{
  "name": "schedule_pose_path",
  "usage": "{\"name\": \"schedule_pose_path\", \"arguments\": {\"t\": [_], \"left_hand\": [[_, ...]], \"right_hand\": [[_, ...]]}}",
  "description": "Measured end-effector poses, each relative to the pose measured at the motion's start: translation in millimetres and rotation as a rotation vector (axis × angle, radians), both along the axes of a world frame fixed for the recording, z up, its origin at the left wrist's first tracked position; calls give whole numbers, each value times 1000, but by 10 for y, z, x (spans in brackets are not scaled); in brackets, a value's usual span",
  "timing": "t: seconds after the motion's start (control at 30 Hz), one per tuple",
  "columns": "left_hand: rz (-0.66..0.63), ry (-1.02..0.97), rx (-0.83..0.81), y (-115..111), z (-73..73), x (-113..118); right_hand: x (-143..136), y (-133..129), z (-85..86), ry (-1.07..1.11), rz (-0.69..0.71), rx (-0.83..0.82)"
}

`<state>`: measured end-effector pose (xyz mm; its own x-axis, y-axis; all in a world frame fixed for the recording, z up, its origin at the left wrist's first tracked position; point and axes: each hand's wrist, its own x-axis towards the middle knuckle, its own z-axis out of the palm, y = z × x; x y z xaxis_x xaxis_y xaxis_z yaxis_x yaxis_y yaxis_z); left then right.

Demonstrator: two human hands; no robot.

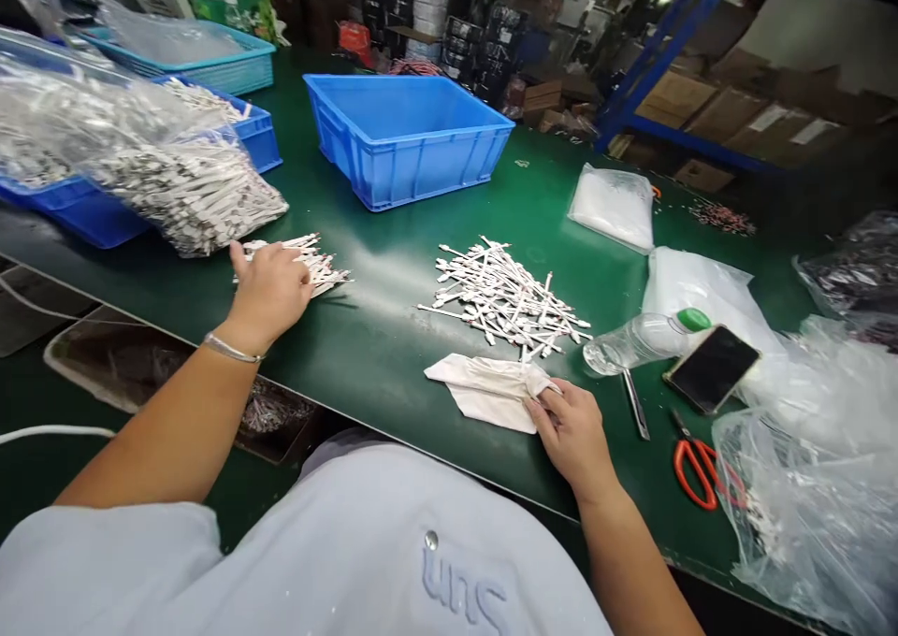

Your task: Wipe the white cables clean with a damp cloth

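A person has both hands over a green surface [371, 365]. The left hand [270, 290] is on top of a small pile of thin white sticks [319, 267]. Its fingers are bent, and I cannot tell if it has hold of any sticks. The right hand [575, 430] is almost closed, and its thumb and fingers pinch one end of a soft white sheet [487, 388]. The sheet lies near the front edge. Just behind it is a big pile of sticks [501, 290], also white. A clear bag [200, 192], full of white sticks, is just beside the left hand. A blue bin [427, 168] stands farther back. To the right of the big pile are a bottle [631, 341] on its side, a phone [714, 368] and red-handled scissors [691, 472].
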<state>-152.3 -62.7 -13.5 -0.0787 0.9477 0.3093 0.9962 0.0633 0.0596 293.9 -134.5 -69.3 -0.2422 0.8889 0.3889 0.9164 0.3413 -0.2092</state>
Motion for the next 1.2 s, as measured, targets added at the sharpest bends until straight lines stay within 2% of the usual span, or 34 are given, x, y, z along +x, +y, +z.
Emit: {"name": "schedule_pose_path", "arguments": {"t": [0.13,0.23,0.33,0.4,0.5,0.57,0.63,0.73,0.8,0.87,0.97,1.1,1.2], "left_hand": [[-1,-24,-81,26,-39,-19],[17,-26,-119,48,-60,-79],[110,1,-166,115,52,-138],[81,-6,-187,222,209,-76],[-139,-58,-240,508,463,301],[-343,-79,-331,767,575,716],[-497,-49,-461,1041,620,1169],[-505,-11,-620,1393,585,1724],[-490,2,-658,1549,528,1949],[-476,13,-689,1632,469,2071],[-464,18,-715,1638,402,2139],[-454,-10,-715,1543,366,2133],[-458,-39,-722,1491,403,2072]], "right_hand": [[26,10,32,4,27,25],[56,4,59,-5,24,149],[27,-22,102,23,-3,248],[-13,-32,130,59,-6,251],[-50,-18,153,90,7,239],[-48,5,150,102,11,232],[-32,27,139,111,6,230],[-10,44,123,117,-20,237],[-5,48,121,112,-31,242],[-6,52,126,113,-26,249],[-8,68,134,130,-12,247],[5,94,132,168,1,239],[20,100,129,179,-19,227]]}}
